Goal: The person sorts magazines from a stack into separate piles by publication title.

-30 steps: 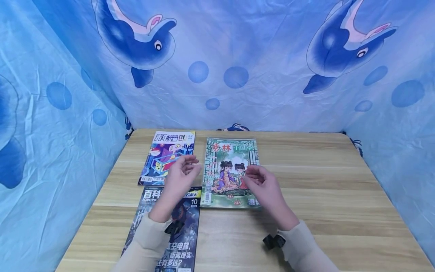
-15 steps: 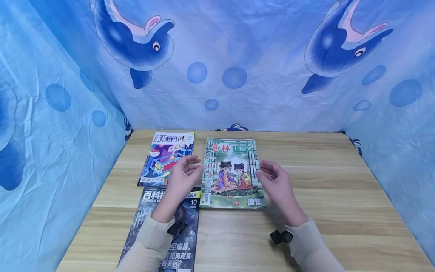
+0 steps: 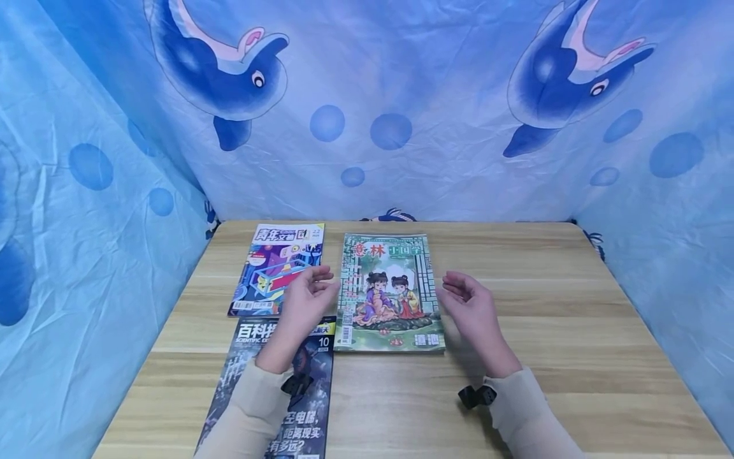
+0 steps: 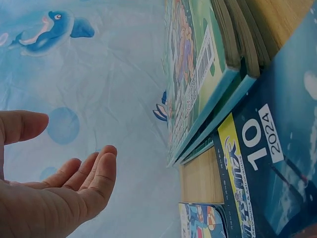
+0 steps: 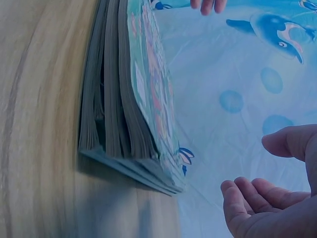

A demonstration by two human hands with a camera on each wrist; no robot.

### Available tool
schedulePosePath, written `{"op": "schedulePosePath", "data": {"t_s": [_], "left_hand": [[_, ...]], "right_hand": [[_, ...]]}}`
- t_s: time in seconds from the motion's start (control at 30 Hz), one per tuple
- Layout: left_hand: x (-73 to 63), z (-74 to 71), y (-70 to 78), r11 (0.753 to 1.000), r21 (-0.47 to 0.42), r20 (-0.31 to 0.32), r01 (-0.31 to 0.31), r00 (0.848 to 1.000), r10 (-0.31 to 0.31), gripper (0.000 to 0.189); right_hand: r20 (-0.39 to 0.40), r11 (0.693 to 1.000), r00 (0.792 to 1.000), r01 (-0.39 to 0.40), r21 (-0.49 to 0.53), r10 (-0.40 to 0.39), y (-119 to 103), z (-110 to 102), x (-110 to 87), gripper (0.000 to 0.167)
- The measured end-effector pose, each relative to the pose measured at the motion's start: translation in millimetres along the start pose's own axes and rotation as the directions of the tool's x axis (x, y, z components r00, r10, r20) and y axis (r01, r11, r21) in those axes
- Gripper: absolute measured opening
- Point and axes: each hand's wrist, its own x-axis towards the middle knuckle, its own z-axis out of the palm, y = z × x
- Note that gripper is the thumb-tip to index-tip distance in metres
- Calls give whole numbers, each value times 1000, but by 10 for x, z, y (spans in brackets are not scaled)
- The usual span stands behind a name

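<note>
A neat stack of several green magazines lies mid-table, its top cover showing two cartoon children. My left hand hovers just off its left edge, fingers loosely bent and holding nothing. Past the right edge hangs my right hand, likewise relaxed and apart from the stack. Layered teal spines appear in the left wrist view, with my left thumb and fingers spread apart. In the right wrist view the page edges face me, and my right fingers touch nothing.
A purple-and-white magazine lies at the back left. In front of it is a dark science magazine, partly under my left arm. Wooden table extends to the right; a blue dolphin-print curtain surrounds it.
My right hand has moved right, off the top cover and beyond the stack's right edge. My left hand stays almost in place beside the left edge. The view shifts slightly.
</note>
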Motion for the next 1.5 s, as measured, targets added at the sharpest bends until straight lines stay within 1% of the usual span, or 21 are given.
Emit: {"op": "schedulePosePath", "data": {"t_s": [0.17, 0.4, 0.53, 0.7, 0.8, 1.03, 1.17, 1.27, 1.4, 1.5], "left_hand": [[4, -15, -28, 1000, 27, -5, 13, 1000, -13, 43], [19, -18, -66, 999, 34, 6, 41, 999, -42, 44], [40, -17, -74, 996, 62, 5, 61, 998, -62, 44], [81, -4, -94, 991, 107, 7, 79, 997, -80, 47], [108, 15, -117, 988, 122, 23, 93, 995, -97, 48], [214, 73, -211, 979, 164, 56, 119, 990, -130, 54], [284, 108, -260, 970, 202, 78, 139, 984, -157, 54], [340, 139, -273, 960, 234, 99, 155, 978, -183, 54], [407, 178, -272, 944, 268, 107, 193, 968, -229, 54], [447, 199, -286, 936, 273, 115, 223, 958, -262, 53]], "right_hand": [[7, 1000, 1000, -6, 5, 6, 16, -30, -1, 52], [9, 1000, 1000, -19, -13, 20, 19, -31, 1, 51], [4, 999, 1000, -23, -29, 23, 25, -22, 18, 50], [-7, 995, 999, -38, -88, 38, 27, 13, 53, 47], [0, 992, 999, -53, -118, 54, 25, 29, 71, 48], [44, 990, 996, -69, -127, 75, 28, 18, 113, 55], [77, 983, 991, -97, -156, 110, 39, 33, 147, 59], [82, 976, 987, -120, -182, 136, 48, 51, 178, 59], [71, 967, 985, -140, -212, 158, 47, 68, 219, 58], [63, 961, 983, -157, -228, 175, 47, 79, 246, 57]]}}
